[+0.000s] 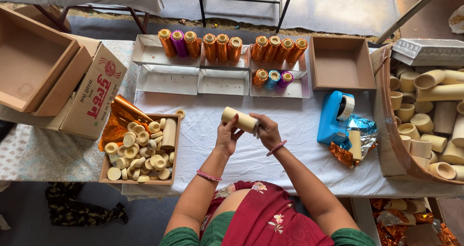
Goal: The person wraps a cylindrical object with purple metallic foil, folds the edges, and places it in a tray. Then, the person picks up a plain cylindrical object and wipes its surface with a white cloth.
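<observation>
Both hands, left hand (227, 136) and right hand (267, 130), grip a cream tube (239, 120) (tilted).

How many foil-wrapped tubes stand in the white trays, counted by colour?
Orange foil-wrapped tubes: 10
Purple foil-wrapped tubes: 2
Blue foil-wrapped tube: 1
Total: 13

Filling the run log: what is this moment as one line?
left hand: holds tube | right hand: on tube end | tape dispenser: right | cap box: left
</observation>
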